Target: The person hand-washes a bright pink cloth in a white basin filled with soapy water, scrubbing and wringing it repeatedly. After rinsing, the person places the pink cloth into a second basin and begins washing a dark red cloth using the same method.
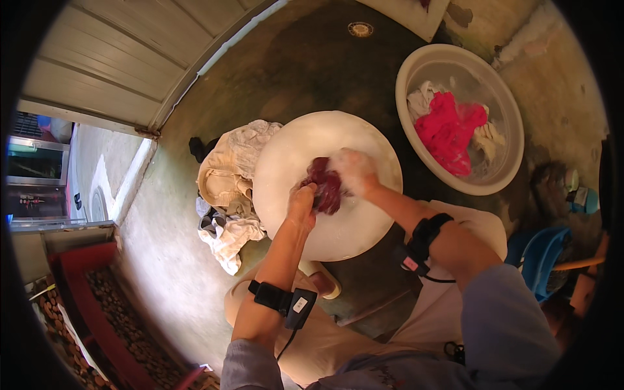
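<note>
A dark red wet cloth (327,187) is bunched over a round white basin (280,214), whose contents look pale and sudsy. My left hand (302,202) grips the cloth at its left side. Pressed close to its upper right is my right hand (358,170), blurred by motion and whitish with suds. Its fingers are too smeared to show whether they hold the fabric. Black straps with small boxes circle both forearms.
Pale and grey garments (229,165) lie heaped on the concrete floor left of the basin. At upper right, a larger tub (403,97) holds water, a bright pink cloth (448,131) and pale cloths. A blue plastic object (541,263) stands right of my knee. A floor drain (360,29) lies beyond.
</note>
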`<control>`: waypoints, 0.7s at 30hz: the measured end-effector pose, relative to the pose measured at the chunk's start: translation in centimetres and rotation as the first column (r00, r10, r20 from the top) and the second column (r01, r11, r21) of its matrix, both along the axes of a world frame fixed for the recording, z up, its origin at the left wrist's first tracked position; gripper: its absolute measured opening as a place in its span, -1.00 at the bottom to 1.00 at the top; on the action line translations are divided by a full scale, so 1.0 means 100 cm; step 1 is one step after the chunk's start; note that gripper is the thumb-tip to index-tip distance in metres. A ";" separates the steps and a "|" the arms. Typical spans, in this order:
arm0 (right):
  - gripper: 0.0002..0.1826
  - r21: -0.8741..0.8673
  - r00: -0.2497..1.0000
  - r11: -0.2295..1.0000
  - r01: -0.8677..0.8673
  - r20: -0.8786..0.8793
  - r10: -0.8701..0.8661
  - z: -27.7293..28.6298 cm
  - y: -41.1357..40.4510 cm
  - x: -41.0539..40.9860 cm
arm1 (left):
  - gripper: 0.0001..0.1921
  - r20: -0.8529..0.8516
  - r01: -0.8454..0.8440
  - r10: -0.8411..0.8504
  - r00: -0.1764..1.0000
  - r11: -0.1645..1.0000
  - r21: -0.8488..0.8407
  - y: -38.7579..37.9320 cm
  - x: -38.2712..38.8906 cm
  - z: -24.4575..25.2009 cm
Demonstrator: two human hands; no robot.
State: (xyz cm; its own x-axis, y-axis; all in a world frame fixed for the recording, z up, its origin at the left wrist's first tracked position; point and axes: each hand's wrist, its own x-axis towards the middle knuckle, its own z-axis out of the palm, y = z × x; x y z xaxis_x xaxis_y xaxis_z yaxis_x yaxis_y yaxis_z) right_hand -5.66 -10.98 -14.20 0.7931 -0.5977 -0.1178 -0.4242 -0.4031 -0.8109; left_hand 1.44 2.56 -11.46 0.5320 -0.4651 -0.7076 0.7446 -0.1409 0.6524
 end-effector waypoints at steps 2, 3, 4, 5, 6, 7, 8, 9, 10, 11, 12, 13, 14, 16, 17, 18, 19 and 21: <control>-0.68 0.184 0.989 0.975 0.122 -0.106 -0.104 -0.016 -0.011 -0.006 | -0.69 -0.012 0.072 -0.071 0.997 0.993 0.092 0.000 -0.001 0.010; -0.59 0.118 0.990 0.987 0.109 -0.104 -0.097 -0.021 -0.010 -0.010 | -0.66 -0.023 0.119 -0.117 0.993 0.979 0.167 0.000 0.000 0.014; -0.54 0.019 0.993 0.998 0.052 -0.105 -0.050 -0.024 -0.009 -0.017 | -0.63 -0.031 0.123 -0.119 0.992 0.968 0.220 0.000 -0.003 0.015; -0.45 -0.109 0.991 0.994 -0.005 -0.132 -0.010 -0.028 -0.007 -0.025 | -0.61 -0.032 0.117 -0.112 0.993 0.952 0.283 -0.001 -0.006 0.014; -0.41 -0.129 0.983 0.988 -0.085 -0.172 0.062 -0.034 -0.007 -0.029 | -0.59 -0.013 0.118 -0.120 0.993 0.936 0.331 -0.001 -0.008 0.012; -0.36 -0.189 0.972 0.966 -0.179 -0.188 0.144 -0.042 -0.006 -0.032 | -0.56 -0.057 0.136 -0.125 0.991 0.953 0.270 -0.001 -0.009 0.009; -0.37 -0.176 0.954 0.958 -0.227 -0.239 0.182 -0.052 -0.004 -0.036 | -0.54 -0.082 0.160 -0.147 0.986 0.967 0.198 0.004 -0.011 0.006; -0.34 -0.278 0.867 0.868 -0.411 -0.413 0.278 -0.067 -0.005 -0.039 | -0.52 -0.129 0.187 -0.164 0.978 0.964 0.190 0.008 -0.012 0.002; -0.36 -0.110 0.811 0.910 -0.401 -0.504 0.297 -0.085 -0.005 -0.035 | -0.52 -0.141 0.168 -0.144 0.979 0.970 0.176 0.008 -0.018 -0.005; -0.37 0.034 0.788 0.939 -0.341 -0.535 0.305 -0.104 -0.005 -0.029 | -0.52 -0.151 0.165 -0.144 0.978 0.976 0.140 0.010 -0.018 -0.010; -0.37 0.156 0.883 0.978 -0.139 -0.427 0.194 -0.119 0.000 -0.028 | -0.53 -0.158 0.167 -0.148 0.976 0.980 0.112 0.011 -0.017 -0.016; -0.37 0.303 0.946 0.950 0.070 -0.323 0.034 -0.129 0.004 -0.028 | -0.53 -0.166 0.169 -0.154 0.974 0.982 0.081 0.012 -0.017 -0.020; -0.38 0.447 0.941 0.862 0.241 -0.326 -0.094 -0.131 0.007 -0.025 | -0.54 -0.240 0.135 -0.126 0.963 0.991 0.023 0.012 -0.012 -0.022; -0.46 0.444 0.986 0.885 0.142 -0.147 -0.084 -0.114 0.014 -0.021 | -0.54 -0.240 0.112 -0.107 0.965 0.994 0.006 0.013 -0.008 -0.021; -0.53 0.299 0.984 0.953 -0.039 -0.154 0.089 -0.090 0.014 -0.026 | -0.54 -0.257 0.085 -0.074 0.964 0.996 0.034 0.012 -0.005 -0.018; -0.60 0.156 0.970 0.968 -0.197 -0.112 0.216 -0.059 0.016 -0.024 | -0.53 -0.326 0.039 -0.033 0.945 0.999 0.014 0.012 0.000 -0.014; -0.66 0.064 0.962 0.960 -0.273 0.037 0.271 -0.026 0.018 -0.023 | -0.53 -0.393 -0.011 0.008 0.920 1.000 -0.006 0.012 0.005 -0.010; -0.84 0.061 0.889 0.959 -0.276 0.395 0.231 0.036 0.032 -0.016 | -0.53 -0.467 -0.054 0.002 0.884 0.994 -0.097 0.014 0.016 -0.002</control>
